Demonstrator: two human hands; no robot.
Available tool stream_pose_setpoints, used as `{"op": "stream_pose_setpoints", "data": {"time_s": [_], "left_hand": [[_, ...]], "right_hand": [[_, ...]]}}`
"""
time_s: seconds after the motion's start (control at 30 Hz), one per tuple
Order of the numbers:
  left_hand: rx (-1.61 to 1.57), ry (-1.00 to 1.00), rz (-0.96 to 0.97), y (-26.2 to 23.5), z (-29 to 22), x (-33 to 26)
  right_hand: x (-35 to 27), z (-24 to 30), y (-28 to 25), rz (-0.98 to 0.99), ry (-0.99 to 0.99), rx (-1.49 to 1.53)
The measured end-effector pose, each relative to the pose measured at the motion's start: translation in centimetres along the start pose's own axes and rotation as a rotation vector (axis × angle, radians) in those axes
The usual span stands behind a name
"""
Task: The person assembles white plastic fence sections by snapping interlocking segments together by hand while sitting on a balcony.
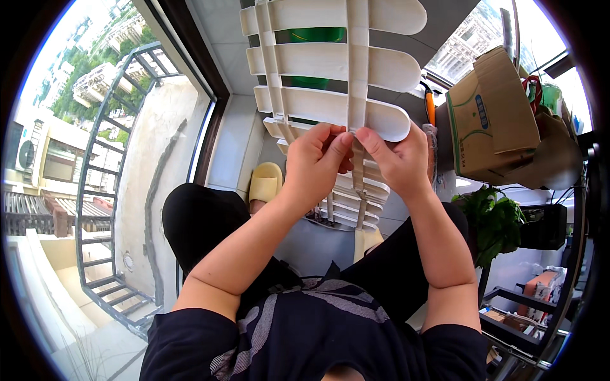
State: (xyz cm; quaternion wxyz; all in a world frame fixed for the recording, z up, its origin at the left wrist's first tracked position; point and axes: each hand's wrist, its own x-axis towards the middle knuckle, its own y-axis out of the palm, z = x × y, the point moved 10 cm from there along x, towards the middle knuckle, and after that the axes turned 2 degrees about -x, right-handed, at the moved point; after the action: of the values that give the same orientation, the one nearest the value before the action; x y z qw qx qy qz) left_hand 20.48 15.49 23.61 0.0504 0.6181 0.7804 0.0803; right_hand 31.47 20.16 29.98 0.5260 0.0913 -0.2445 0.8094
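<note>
A white picket fence panel (302, 60) with rounded picket ends and two crossing rails stands tilted in front of me. My right hand (406, 162) is closed round its lowest full picket, the thumb pressed on the rail. Right beside it, my left hand (316, 164) pinches with thumb and forefinger at the rail's lower end; whatever lies between those fingertips is hidden. Below both hands, a second white fence section (359, 206) with narrower-looking slats runs down toward the floor between my legs. My hands partly cover where the two sections meet.
Cardboard box (489, 124) stands at the right, above leafy green plants (489, 219) and a black metal rack (527, 317). An orange-handled tool (430, 106) leans near the box. Something green (318, 34) shows behind the pickets. To the left is a window with a metal railing (95, 171).
</note>
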Motion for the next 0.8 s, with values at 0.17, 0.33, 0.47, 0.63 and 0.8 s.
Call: {"op": "stream_pose_setpoints", "data": {"time_s": [0.17,0.33,0.47,0.63,0.8], "left_hand": [[-0.025,-0.047,-0.058,-0.7,0.1,-0.1],[-0.002,-0.005,-0.07,-0.5,-0.9,-0.4],[0.011,0.041,-0.074,-0.5,-1.3,-0.5],[0.042,0.008,-0.081,-0.6,-0.9,-0.6],[-0.037,-0.04,-0.069,-0.4,-0.4,-0.4]], "right_hand": [[-0.1,2.1,0.2,-0.031,-0.104,-0.154],[-0.2,1.5,0.0,-0.041,-0.038,-0.105],[0.0,-1.4,0.5,0.025,0.265,0.238],[-0.2,-1.9,1.1,0.089,0.404,0.32],[0.3,-0.8,0.3,0.081,0.28,0.154]]}}
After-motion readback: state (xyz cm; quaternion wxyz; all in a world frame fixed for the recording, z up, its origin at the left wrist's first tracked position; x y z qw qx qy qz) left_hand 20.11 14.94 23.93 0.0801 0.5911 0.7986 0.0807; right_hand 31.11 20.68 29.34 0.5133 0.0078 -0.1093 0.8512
